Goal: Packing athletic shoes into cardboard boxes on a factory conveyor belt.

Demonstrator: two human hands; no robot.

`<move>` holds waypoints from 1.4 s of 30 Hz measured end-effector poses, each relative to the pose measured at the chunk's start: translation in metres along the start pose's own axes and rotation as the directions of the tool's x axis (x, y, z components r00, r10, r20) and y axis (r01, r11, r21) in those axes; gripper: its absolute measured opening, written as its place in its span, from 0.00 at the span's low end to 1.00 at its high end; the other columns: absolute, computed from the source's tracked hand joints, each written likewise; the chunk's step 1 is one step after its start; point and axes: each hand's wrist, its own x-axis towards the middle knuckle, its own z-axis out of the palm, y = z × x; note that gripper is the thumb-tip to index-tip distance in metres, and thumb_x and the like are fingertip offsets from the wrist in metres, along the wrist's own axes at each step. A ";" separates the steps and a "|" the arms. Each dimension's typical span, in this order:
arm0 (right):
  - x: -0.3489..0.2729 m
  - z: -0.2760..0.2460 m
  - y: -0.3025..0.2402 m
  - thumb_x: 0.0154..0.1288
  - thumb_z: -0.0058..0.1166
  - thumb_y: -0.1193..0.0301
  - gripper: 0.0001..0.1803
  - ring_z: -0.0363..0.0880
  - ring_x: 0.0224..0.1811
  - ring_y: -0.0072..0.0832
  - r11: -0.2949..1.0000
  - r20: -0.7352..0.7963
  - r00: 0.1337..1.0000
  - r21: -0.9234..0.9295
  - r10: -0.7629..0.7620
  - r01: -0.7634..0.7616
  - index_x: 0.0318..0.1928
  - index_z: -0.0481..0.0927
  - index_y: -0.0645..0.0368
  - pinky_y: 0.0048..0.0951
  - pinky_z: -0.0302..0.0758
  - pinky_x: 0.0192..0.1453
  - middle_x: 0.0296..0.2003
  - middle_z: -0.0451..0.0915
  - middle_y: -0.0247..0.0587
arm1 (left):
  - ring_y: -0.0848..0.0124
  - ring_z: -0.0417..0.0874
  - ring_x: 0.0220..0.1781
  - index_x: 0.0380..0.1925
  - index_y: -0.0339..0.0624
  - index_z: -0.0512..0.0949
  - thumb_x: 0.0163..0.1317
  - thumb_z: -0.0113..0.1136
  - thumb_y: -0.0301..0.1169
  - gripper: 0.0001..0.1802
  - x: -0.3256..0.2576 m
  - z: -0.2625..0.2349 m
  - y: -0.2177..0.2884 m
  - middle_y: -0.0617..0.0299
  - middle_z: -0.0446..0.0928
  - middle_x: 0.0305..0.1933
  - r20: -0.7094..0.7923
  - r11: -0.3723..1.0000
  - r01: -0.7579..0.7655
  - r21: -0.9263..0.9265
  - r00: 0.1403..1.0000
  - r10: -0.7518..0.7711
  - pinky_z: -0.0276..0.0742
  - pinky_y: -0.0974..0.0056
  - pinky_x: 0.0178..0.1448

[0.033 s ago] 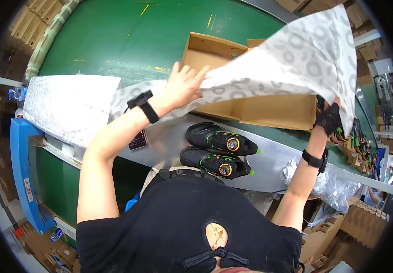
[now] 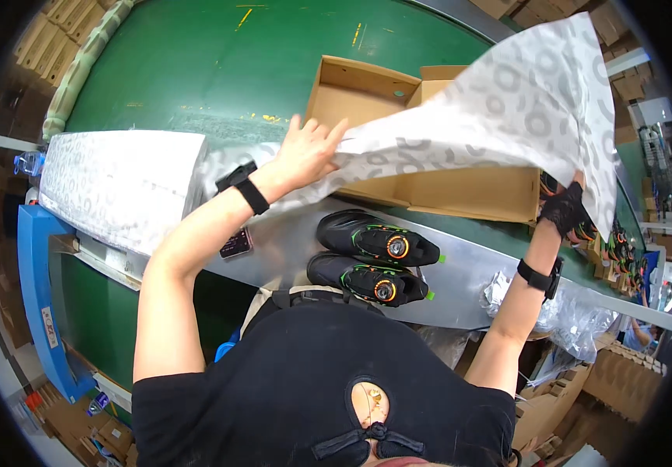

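A long sheet of white wrapping paper (image 2: 499, 109) with grey ring prints stretches slantwise between my hands. My left hand (image 2: 310, 152) grips its middle, some fingers raised, the thumb side hidden against the paper. At the right, my right hand (image 2: 563, 208), in a black fingerless glove, pinches the sheet's lower edge. Under the paper lies an open brown cardboard shoebox (image 2: 468, 191), partly covered. Two black shoes with green trim and orange-ringed dials, a far shoe (image 2: 378, 236) and a near shoe (image 2: 367, 279), rest side by side on the metal ledge in front of me.
A stack of the same printed paper (image 2: 122, 183) sits at the left. Beyond it spreads the green work surface (image 2: 196, 62). A phone-like dark device (image 2: 236, 244) lies below my left forearm. Crumpled clear plastic (image 2: 581, 319) hangs by my right arm, and several more shoes (image 2: 620, 261) line the right side.
My left hand has shifted slightly left and down. The raised right end of the paper has moved a little to the right and down with my right hand.
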 end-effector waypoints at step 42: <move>-0.248 -0.138 0.086 0.37 0.58 0.66 0.12 0.73 0.39 0.31 0.141 0.993 -0.095 0.085 0.067 0.986 0.25 0.76 0.59 0.47 0.61 0.53 0.28 0.74 0.38 | 0.63 0.74 0.38 0.47 0.44 0.68 0.57 0.52 0.36 0.17 -0.010 0.131 -0.081 0.58 0.73 0.41 0.728 -0.761 0.184 -0.622 0.493 -0.475 0.70 0.59 0.37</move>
